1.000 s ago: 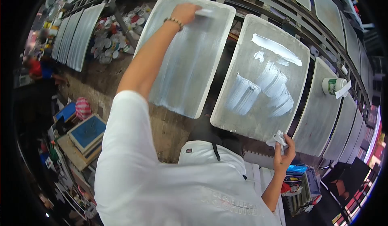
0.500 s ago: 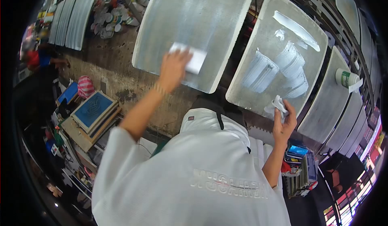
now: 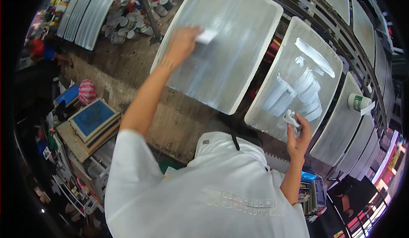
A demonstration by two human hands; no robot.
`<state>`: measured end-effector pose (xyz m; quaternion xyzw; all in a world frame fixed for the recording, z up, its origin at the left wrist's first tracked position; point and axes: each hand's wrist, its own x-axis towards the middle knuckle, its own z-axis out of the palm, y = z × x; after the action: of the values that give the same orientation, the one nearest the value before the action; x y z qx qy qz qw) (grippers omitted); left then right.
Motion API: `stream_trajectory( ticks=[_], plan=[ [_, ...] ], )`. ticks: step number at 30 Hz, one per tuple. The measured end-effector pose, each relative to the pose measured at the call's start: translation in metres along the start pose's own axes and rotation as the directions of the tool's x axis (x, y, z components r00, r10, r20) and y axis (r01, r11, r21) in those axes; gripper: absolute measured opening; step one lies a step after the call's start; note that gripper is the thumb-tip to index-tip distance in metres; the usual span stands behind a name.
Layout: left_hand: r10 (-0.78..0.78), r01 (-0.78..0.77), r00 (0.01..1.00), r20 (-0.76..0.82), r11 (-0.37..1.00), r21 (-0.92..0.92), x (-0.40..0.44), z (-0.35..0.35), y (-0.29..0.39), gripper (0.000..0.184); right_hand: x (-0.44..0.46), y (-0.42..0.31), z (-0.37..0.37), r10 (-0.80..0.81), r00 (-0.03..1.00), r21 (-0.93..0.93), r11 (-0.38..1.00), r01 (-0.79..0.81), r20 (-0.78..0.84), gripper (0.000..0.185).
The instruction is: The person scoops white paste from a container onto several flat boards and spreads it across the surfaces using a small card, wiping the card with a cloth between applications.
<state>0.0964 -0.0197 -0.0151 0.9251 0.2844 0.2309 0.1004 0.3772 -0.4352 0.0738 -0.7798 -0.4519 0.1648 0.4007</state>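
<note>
My left hand [image 3: 181,46] is closed on a flat white card [image 3: 206,36], slightly blurred, at the left part of a large grey board [image 3: 226,55]. That board carries pale, wet-looking streaks. My right hand [image 3: 299,136] pinches a crumpled white cloth [image 3: 291,118] over the near edge of a second grey board [image 3: 272,112]. Thick white paste [image 3: 315,57] lies on this second board in a long strip, with broad ridged smears [image 3: 279,95] nearer me. Whether the cloth touches the board I cannot tell.
More grey boards [image 3: 336,127] stand in a row at right, with a green-labelled white tub [image 3: 357,102] on one. Many used tubs [image 3: 128,23] crowd the floor at the upper left. Framed blue screens [image 3: 94,121] are stacked at left. A person in red [image 3: 37,50] is at the far left.
My left hand and the card have moved up the large board, away from me. The view has shifted, so the boards appear lower. My right hand still holds the cloth.
</note>
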Motion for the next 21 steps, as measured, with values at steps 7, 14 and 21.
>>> stream_trajectory(
  ticks=[7, 14, 21],
  plan=[
    [-0.081, 0.048, 0.986, 0.146, 0.976, 0.214, 0.240, 0.133, -0.083, 0.037, -0.017, -0.017, 0.004, 0.088, 0.996, 0.000, 0.996, -0.088, -0.008, 0.036],
    [0.023, -0.051, 0.978, 0.207, 0.990, 0.132, 0.076, 0.069, -0.013, 0.035, -0.014, -0.001, 0.027, 0.098, 0.993, 0.044, 0.994, -0.101, 0.060, 0.034],
    [-0.314, 0.295, 0.868, 0.385, 0.949, 0.109, -0.215, -0.051, 0.110, 0.056, 0.037, 0.001, 0.057, -0.056, 0.977, 0.134, 0.991, 0.029, 0.204, 0.033]
  ],
)
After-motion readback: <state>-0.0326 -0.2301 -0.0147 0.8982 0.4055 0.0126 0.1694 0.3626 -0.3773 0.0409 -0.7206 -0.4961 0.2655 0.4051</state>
